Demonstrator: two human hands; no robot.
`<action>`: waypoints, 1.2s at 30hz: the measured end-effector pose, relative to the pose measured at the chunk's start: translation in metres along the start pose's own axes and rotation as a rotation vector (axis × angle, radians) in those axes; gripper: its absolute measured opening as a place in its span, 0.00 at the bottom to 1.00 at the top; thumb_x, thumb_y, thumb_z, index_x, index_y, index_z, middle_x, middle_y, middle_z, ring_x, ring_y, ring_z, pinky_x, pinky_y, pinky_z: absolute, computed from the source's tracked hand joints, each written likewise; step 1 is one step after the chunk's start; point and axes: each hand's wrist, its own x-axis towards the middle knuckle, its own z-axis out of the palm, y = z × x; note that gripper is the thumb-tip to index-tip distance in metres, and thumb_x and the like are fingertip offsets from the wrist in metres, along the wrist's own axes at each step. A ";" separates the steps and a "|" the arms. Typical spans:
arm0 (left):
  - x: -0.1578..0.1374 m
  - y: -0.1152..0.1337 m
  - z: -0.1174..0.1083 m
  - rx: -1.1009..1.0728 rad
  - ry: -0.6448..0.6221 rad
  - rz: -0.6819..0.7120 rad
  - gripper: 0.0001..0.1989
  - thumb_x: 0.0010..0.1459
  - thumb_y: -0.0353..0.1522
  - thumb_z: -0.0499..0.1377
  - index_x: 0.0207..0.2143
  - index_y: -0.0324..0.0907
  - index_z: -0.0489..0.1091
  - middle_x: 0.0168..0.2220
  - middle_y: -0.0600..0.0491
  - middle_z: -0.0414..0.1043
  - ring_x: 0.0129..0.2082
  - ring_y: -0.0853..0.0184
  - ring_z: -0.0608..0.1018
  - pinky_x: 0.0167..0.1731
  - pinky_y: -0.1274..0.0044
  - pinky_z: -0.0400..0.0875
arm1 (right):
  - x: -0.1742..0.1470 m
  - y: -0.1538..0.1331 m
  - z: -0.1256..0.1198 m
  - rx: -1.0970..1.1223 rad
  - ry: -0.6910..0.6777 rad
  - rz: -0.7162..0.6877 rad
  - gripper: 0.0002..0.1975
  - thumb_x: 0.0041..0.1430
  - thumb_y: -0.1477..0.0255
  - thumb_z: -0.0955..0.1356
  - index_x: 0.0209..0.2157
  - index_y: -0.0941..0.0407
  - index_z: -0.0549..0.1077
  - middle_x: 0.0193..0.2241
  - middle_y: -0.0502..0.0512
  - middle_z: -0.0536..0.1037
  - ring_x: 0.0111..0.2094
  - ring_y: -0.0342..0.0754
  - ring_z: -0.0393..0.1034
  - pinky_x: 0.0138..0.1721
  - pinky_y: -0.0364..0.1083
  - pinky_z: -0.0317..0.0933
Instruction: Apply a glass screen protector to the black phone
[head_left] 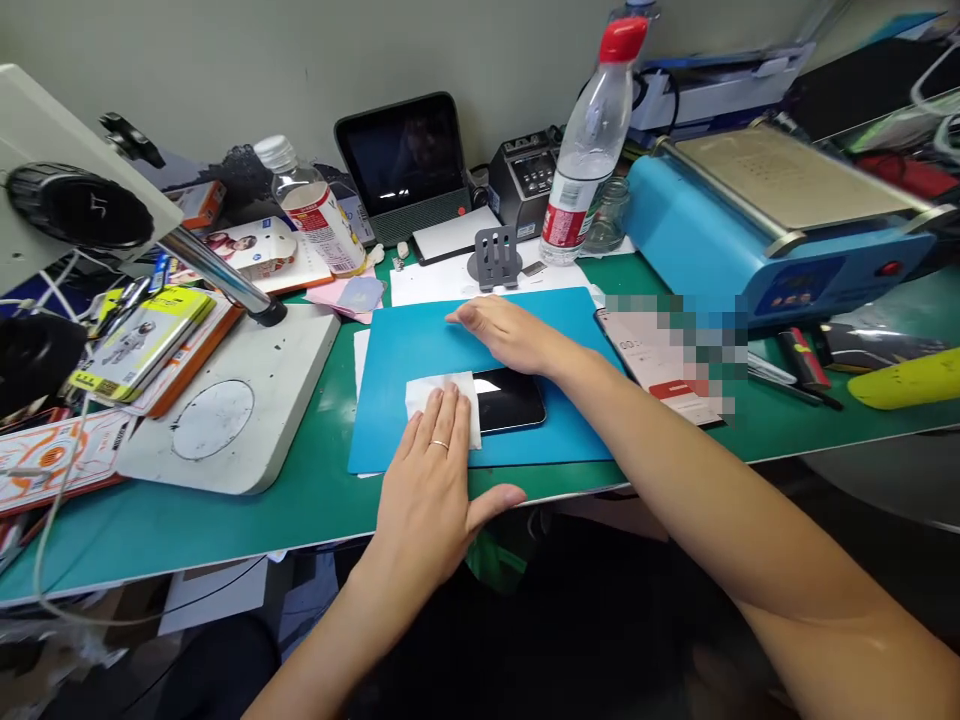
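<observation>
One dark phone (510,402): lies flat on the blue mat, left end under the wipe; probably light, stiff, slick-faced and fragile, best held by its long side edges.
White wipe (420,392): soft, thin-looking, spread across the glass.
Left hand (429,490): laid flat on the wipe, fingers straight, clenching nothing.
Right hand (514,332): beside the phone's far edge; fingers partly hidden, grip cannot be told.
Blue mat (382,400): under the phone, on the green table (322,500).

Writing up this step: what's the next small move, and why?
Probably slide the bare left hand and the white square tissue beneath it rightward: the tissue covers the left part of the black, glossy, rectangular phone, while the right part shows uncovered.
</observation>
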 end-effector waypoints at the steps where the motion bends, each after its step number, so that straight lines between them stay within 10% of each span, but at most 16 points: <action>1: -0.001 -0.002 -0.001 0.000 -0.007 -0.026 0.52 0.68 0.60 0.37 0.70 0.21 0.54 0.72 0.30 0.52 0.72 0.43 0.61 0.64 0.54 0.66 | 0.001 0.001 0.000 -0.009 0.004 -0.014 0.42 0.64 0.36 0.49 0.41 0.53 0.79 0.49 0.61 0.80 0.56 0.58 0.70 0.60 0.57 0.58; 11: 0.021 0.015 -0.002 -0.103 -0.034 0.002 0.50 0.67 0.61 0.43 0.71 0.27 0.55 0.73 0.37 0.53 0.74 0.49 0.56 0.71 0.60 0.56 | 0.009 0.008 0.003 -0.221 -0.005 -0.150 0.30 0.68 0.48 0.61 0.54 0.54 0.81 0.56 0.64 0.80 0.58 0.65 0.70 0.61 0.65 0.59; 18: -0.004 -0.051 -0.012 -0.296 0.116 0.205 0.19 0.75 0.31 0.51 0.64 0.38 0.67 0.64 0.45 0.73 0.64 0.62 0.74 0.63 0.68 0.67 | 0.007 -0.009 -0.002 -0.141 0.081 0.022 0.27 0.67 0.52 0.64 0.52 0.55 0.82 0.46 0.61 0.85 0.49 0.61 0.78 0.54 0.61 0.67; 23: -0.027 -0.097 -0.016 -0.351 0.254 0.189 0.19 0.70 0.21 0.49 0.52 0.42 0.75 0.47 0.49 0.83 0.46 0.65 0.83 0.47 0.72 0.76 | -0.009 -0.041 0.002 -0.176 0.028 0.006 0.25 0.66 0.50 0.65 0.53 0.51 0.81 0.47 0.60 0.84 0.47 0.60 0.79 0.51 0.60 0.69; 36: 0.077 -0.134 -0.022 -0.694 0.451 0.260 0.15 0.69 0.22 0.54 0.54 0.40 0.73 0.44 0.48 0.81 0.44 0.64 0.81 0.45 0.71 0.75 | -0.040 -0.049 0.032 -0.463 -0.222 0.006 0.44 0.56 0.46 0.72 0.67 0.53 0.66 0.59 0.67 0.71 0.60 0.68 0.65 0.60 0.66 0.65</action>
